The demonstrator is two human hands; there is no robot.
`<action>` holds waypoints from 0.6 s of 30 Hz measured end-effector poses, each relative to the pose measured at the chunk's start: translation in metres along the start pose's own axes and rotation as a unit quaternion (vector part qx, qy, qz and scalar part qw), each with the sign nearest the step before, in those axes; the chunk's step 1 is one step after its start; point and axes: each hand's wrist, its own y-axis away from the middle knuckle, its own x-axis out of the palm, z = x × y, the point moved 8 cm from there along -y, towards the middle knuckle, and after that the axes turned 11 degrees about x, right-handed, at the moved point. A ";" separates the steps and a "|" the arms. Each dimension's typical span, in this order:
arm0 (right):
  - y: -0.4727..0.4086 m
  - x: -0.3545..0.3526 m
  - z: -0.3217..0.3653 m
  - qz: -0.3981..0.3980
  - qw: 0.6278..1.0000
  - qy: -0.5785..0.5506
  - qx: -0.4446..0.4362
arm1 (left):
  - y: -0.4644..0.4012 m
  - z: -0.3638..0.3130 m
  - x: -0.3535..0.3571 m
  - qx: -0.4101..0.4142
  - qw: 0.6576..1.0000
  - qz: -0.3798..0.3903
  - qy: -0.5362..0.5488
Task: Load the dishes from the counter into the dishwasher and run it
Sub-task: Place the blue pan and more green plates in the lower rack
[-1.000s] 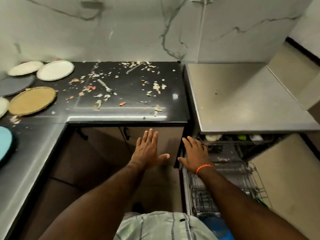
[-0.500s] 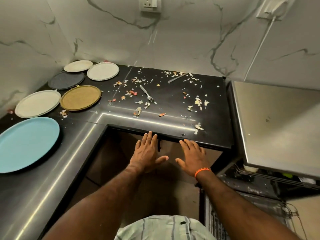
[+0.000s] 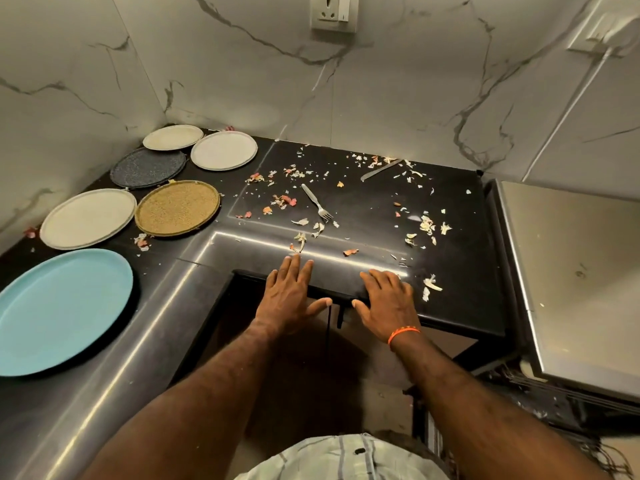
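Note:
Several plates lie on the black L-shaped counter: a big light-blue plate at the near left, a cream plate, a mustard plate, a dark grey plate and two pale plates in the corner. A fork lies mid-counter and a knife farther back, both among food scraps. My left hand and my right hand are flat, fingers spread, over the counter's front edge, holding nothing. The dishwasher stands at the right, its rack partly seen below.
Food scraps are strewn over the counter's middle and right. Marble walls close the corner, with a socket above. A cable runs down the wall at the right. Cabinet doors sit under the counter edge.
The view has swung left and up from the dishwasher rack to the counter. Both hands have moved forward from in front of the cabinet to over the counter's front edge.

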 end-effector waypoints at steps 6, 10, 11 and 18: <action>-0.061 -0.007 0.014 -0.021 0.999 -0.031 -0.012 | -0.044 0.026 -0.017 -0.020 0.999 -0.022 0.011; -0.113 -0.005 0.025 -0.018 0.999 -0.029 -0.018 | -0.079 0.051 -0.029 -0.046 0.998 -0.033 0.009; -0.126 -0.004 0.027 -0.016 0.999 -0.027 -0.020 | -0.086 0.056 -0.030 -0.051 0.998 -0.030 0.007; -0.203 -0.001 0.041 0.002 0.999 -0.030 -0.045 | -0.140 0.086 -0.039 -0.094 0.995 0.007 -0.011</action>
